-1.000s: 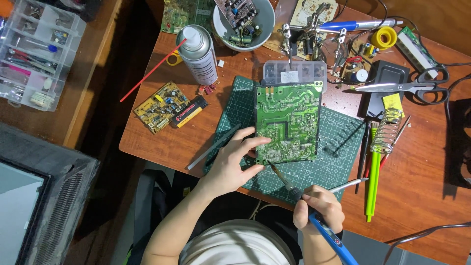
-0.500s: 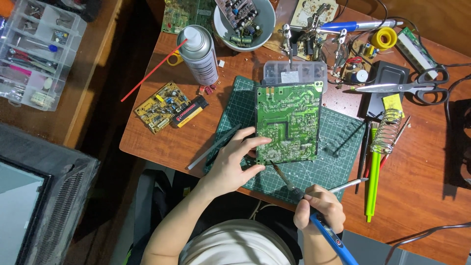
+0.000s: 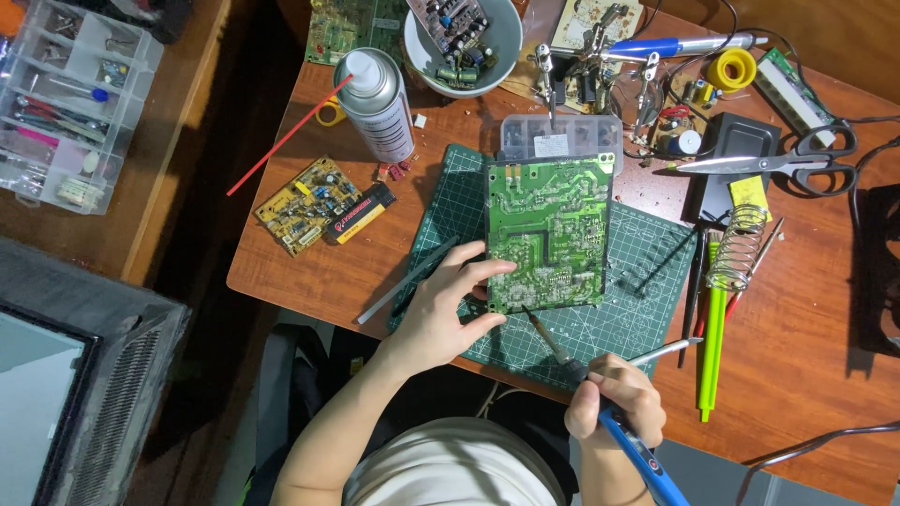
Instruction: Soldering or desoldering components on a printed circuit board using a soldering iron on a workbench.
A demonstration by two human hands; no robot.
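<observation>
A green circuit board (image 3: pixel 548 230) lies solder side up on a green cutting mat (image 3: pixel 637 281). My left hand (image 3: pixel 448 305) rests on the board's near left corner, fingers spread over its edge. A blue-handled soldering iron (image 3: pixel 600 403) is gripped by my right hand (image 3: pixel 614 401) near the table's front edge. The iron's tip touches the board's near edge. A thin metal rod sticks out to the right from that hand.
A spray can (image 3: pixel 377 103) with a red straw stands at the back left, a bowl of parts (image 3: pixel 461 37) behind it. A yellow circuit board (image 3: pixel 307 203) lies left of the mat. Scissors (image 3: pixel 787 164), a coil stand (image 3: pixel 736 248) and green pens (image 3: pixel 711 328) lie right.
</observation>
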